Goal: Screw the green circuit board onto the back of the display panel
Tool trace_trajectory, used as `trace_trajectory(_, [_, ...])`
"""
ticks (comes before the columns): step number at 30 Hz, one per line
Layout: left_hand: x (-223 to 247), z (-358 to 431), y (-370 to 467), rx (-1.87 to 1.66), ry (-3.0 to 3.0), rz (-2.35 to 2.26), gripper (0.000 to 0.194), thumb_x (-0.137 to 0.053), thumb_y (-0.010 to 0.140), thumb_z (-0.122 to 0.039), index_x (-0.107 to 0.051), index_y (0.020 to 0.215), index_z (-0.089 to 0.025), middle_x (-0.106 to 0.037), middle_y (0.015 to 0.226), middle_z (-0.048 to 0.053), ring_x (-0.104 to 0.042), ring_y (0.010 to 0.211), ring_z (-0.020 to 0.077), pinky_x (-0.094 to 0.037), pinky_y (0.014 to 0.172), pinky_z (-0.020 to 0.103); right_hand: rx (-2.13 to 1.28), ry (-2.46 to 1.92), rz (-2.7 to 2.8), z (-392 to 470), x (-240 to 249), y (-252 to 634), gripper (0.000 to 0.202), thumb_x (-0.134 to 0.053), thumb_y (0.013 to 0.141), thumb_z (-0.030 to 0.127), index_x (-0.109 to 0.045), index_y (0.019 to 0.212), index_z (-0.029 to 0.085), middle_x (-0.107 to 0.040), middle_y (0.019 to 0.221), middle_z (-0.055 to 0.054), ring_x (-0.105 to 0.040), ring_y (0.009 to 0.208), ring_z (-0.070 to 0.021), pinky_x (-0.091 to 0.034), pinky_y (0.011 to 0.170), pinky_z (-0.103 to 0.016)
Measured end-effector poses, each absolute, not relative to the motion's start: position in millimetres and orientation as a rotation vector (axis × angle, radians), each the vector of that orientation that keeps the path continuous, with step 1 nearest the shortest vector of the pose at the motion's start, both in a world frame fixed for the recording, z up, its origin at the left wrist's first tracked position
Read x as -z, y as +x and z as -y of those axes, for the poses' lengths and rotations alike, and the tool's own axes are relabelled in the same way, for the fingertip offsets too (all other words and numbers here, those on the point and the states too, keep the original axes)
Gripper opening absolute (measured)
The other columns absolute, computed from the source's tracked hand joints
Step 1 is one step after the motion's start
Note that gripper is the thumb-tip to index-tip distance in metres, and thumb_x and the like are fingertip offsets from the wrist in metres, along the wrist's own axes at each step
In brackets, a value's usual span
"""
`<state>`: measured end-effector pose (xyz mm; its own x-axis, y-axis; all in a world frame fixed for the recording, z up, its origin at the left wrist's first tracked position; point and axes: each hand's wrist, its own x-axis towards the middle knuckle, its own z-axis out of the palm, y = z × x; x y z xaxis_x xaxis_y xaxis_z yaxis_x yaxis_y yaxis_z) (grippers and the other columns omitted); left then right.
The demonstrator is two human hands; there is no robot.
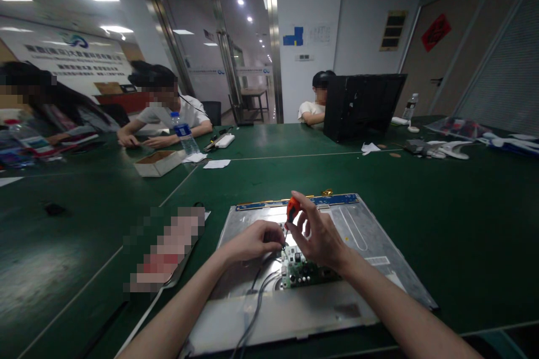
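A silver metal display panel (362, 224) lies flat on the green table, a blue strip board (343, 199) along its far edge. On the panel sits a green circuit board (303, 275). My right hand (322, 233) is closed around an orange and black screwdriver (292, 210), held upright with its shaft pointing down at the board's upper left corner. Beside the shaft, my left hand (261, 240) has its fingers pinched at that same corner; what they hold, if anything, is hidden. Dark cables (259, 303) run from the board's left side toward the panel's near edge.
Left of the panel lies a blurred pink and white item (177, 247). Farther off are an open box (158, 164), a water bottle (184, 133), white papers (217, 164) and a black monitor (362, 106). Several people sit around the table (261, 174).
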<state>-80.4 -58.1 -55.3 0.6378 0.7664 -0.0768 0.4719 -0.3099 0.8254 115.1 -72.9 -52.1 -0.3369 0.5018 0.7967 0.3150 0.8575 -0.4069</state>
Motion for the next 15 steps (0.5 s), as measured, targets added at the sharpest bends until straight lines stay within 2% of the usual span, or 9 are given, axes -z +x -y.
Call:
trace_trajectory(3, [55.4, 57.6, -81.1, -0.415, 1.968, -0.975, 0.008, -0.06, 0.075, -0.021, -0.062, 0.08, -0.015, -0.057, 0.067, -0.002, -0.052, 0.064, 0.0156, -0.04, 0.062, 0.026, -0.2, -0.605, 1.941, 71.6, 54.1, 115.4, 0.064, -0.053, 0.086, 0.017, -0.021, 0.142, 0.023, -0.062, 0.088, -0.004, -0.055, 0.053, -0.011, -0.043, 0.042, -0.023])
trace_trajectory(8, [57.9, 55.3, -82.6, -0.406, 1.968, -0.963, 0.009, -0.06, 0.074, -0.02, -0.063, 0.081, -0.015, -0.06, 0.072, 0.0, -0.054, 0.068, 0.0163, -0.041, 0.065, 0.026, -0.184, -0.61, 1.946, 69.7, 57.5, 116.7, 0.062, -0.056, 0.086, 0.021, -0.026, 0.139, 0.025, -0.061, 0.083, -0.001, -0.052, 0.051, -0.0104, -0.041, 0.042, -0.023])
trace_trajectory(15, [57.6, 55.4, -81.6, -0.398, 1.972, -0.976, 0.009, -0.06, 0.074, -0.021, -0.063, 0.08, -0.015, -0.059, 0.07, -0.001, -0.053, 0.065, 0.0158, -0.04, 0.062, 0.026, -0.211, -0.596, 1.97, 72.4, 53.8, 116.8, 0.065, -0.05, 0.086, 0.016, -0.02, 0.143, 0.021, -0.062, 0.081, -0.002, -0.056, 0.054, -0.0116, -0.044, 0.044, -0.023])
